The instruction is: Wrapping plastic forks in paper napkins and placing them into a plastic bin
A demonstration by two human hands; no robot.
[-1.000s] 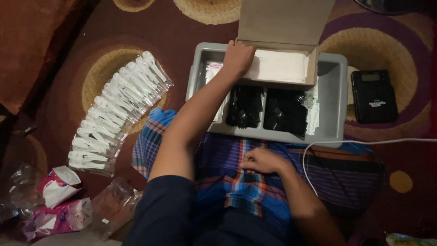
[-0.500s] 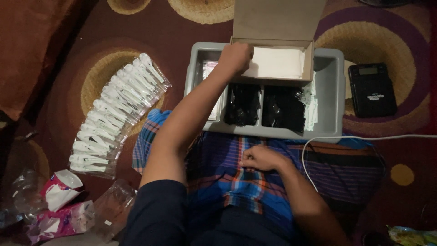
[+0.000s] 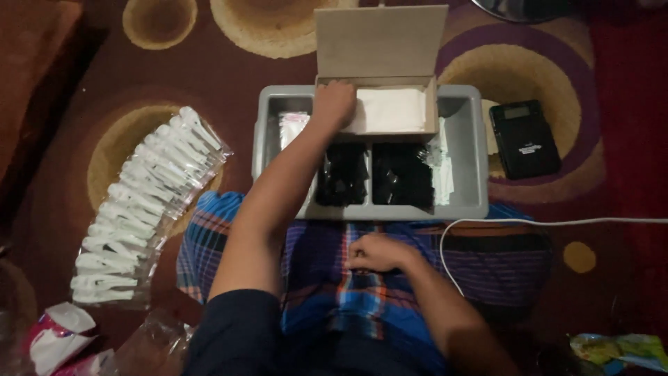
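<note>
The stack of white folded paper napkins [image 3: 390, 109] lies in the open brown cardboard box [image 3: 379, 52], which rests on the far end of the grey plastic compartment tray [image 3: 470, 150]. The left hand [image 3: 334, 103] rests on the stack's left edge, fingers curled over it; whether a sheet is pinched cannot be told. Judged light, soft and easily creased; best lifted singly by an edge. The right hand [image 3: 376, 252] lies loosely closed on the blue plaid cloth [image 3: 334, 271], holding nothing visible.

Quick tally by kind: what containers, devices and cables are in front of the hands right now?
Grey tray: 1
Open cardboard box of white sheets, left hand in it: 1
Black device: 1
White cable: 1
Total: 4
</note>
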